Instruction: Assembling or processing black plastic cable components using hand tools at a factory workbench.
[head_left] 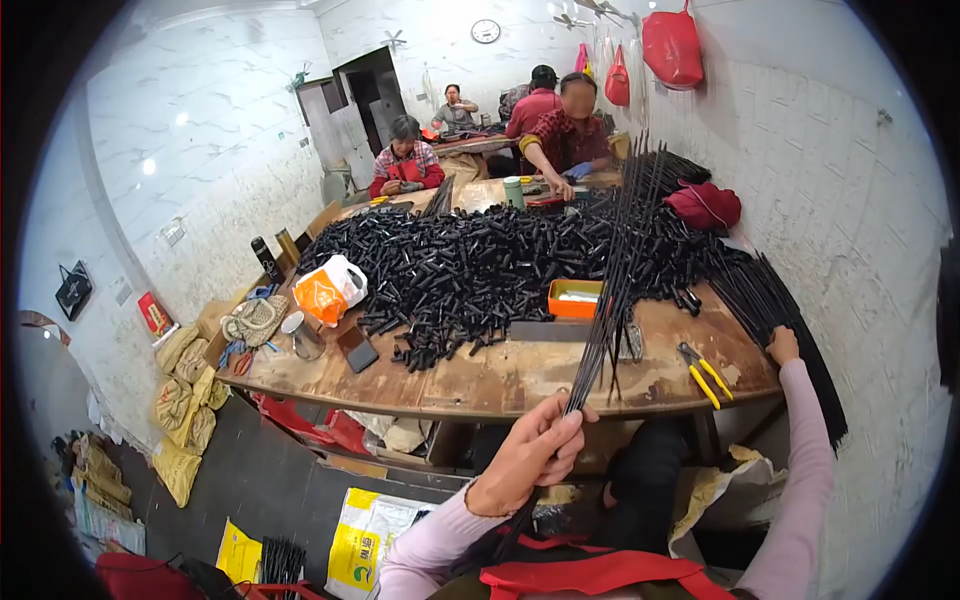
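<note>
My left hand [530, 450] is closed around a bundle of long, thin black rods [622, 270]. They stand up from the fist, fanning out slightly over the table. Off to the right, my right hand [783, 345] rests with curled fingers at a thick stack of similar black rods [815, 365], which hangs over the table's edge. Its fingertips are partly hidden. Between the hands lie pliers [705, 375] with yellow handles. Behind the held bundle is an orange tray [572, 305], beside a flat grey bar [548, 332].
A broad heap of short black tubular parts [450, 270] covers the wooden table's [450, 392] middle. At left are a metal mug [302, 337], an orange-white plastic bag [330, 290] and a dark bottle [266, 258]. Several people work beyond. Sacks [185, 400] line the left wall.
</note>
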